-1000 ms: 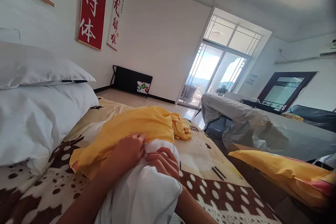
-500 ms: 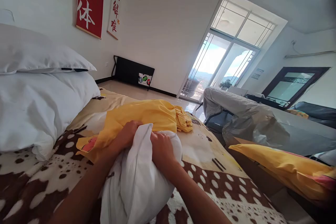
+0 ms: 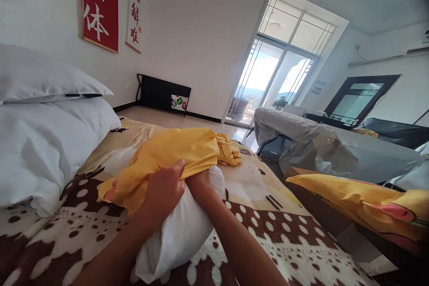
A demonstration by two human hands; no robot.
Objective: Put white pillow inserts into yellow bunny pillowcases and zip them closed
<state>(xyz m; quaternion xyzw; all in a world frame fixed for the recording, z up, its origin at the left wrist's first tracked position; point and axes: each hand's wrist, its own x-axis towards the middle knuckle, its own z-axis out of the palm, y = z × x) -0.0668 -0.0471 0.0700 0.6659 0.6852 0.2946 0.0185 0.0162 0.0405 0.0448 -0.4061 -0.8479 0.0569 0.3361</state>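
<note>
A white pillow lies folded lengthwise on the bed in front of me, its far part inside a yellow pillowcase. My left hand is closed on the pillowcase's near edge, thumb uppermost. My right hand reaches under that edge, over the pillow's upper side; the cloth hides its fingers. At its far end the pillowcase is bunched into folds, and a pink printed patch shows at its left corner.
Two stacked white pillows stand at the left on the patterned blanket. Beyond the bed's right edge, another yellow pillow rests over a cardboard box. Plastic-covered furniture stands behind it.
My left hand has let go of the white pillow's raised corner and gripped the pillowcase edge. My right hand has gone under the yellow cloth. The view has shifted slightly.
</note>
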